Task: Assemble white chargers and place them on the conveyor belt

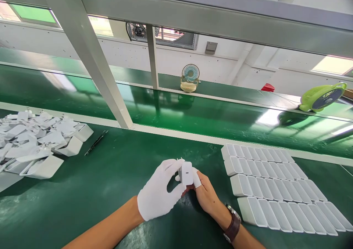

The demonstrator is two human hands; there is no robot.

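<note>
A white charger plug (186,173) with a small dark slot on its face is held between both hands over the green bench. My left hand (160,190), in a white glove, grips it from the left, thumb below and fingers above. On the other side my right hand (205,192) closes on its right edge, a white cover on at least one finger and a watch on the wrist. Small metal prongs show at the top of the plug. Part of the right hand's fingers is hidden behind it.
At left lies a heap of white plugs and casings (41,139), with a black pen (96,143) beside it. Several rows of white casings (275,184) stand at right. A metal post (96,65) rises from the bench. Two fans, one small (190,74) and one green (321,97), stand beyond.
</note>
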